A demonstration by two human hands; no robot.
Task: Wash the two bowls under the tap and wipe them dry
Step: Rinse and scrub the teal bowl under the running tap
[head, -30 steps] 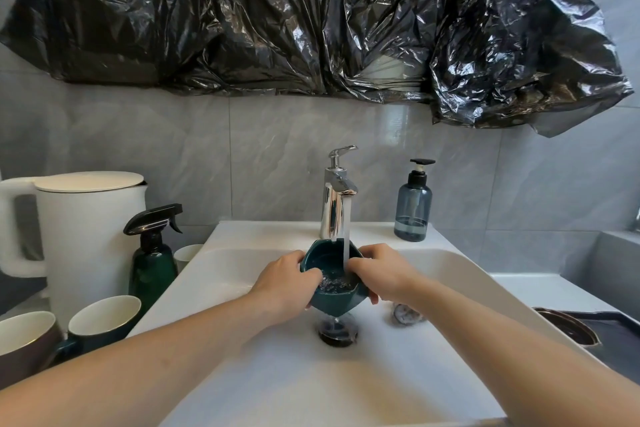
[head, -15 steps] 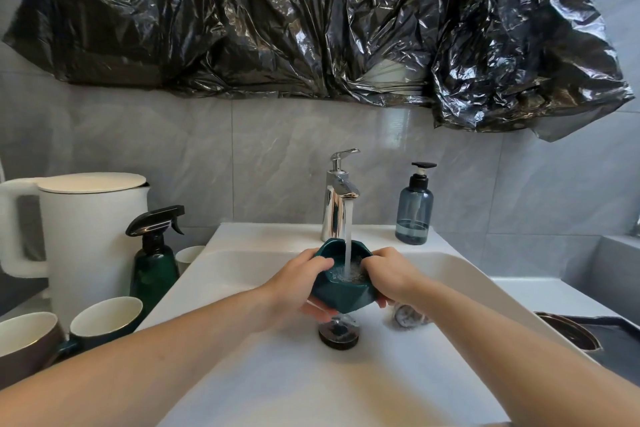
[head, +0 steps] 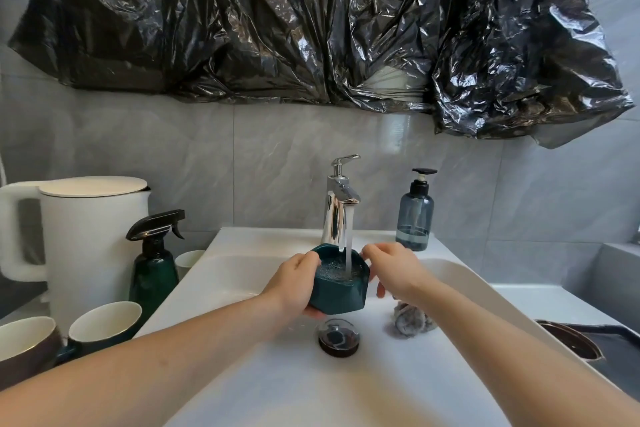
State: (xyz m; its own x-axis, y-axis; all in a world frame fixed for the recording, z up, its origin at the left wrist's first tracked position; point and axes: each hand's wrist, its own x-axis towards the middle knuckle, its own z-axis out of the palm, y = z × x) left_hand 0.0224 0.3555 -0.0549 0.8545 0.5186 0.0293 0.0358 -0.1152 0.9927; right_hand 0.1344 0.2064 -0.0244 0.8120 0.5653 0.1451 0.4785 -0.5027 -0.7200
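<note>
A small dark green faceted bowl (head: pixel 341 295) is held under the running chrome tap (head: pixel 337 199); the stream lands in water pooled inside it. My left hand (head: pixel 294 282) grips the bowl from the left, thumb on the rim and fingers under its base. My right hand (head: pixel 393 270) touches the right rim with loosely spread fingers. A brown bowl (head: pixel 571 340) lies on a dark tray at the right edge, partly cut off by the sink wall.
The white sink (head: pixel 242 374) has a dark drain plug (head: pixel 338 342) below the bowl and a grey cloth (head: pixel 410 321) beside it. A soap pump bottle (head: pixel 415 215) stands behind. At the left are a green spray bottle (head: pixel 154 263), white kettle (head: pixel 90 246) and cups (head: pixel 104 322).
The bowl has tipped more upright and filled with water. My right hand has loosened from gripping its side to fingers on the rim; my left hand shifted lower under it.
</note>
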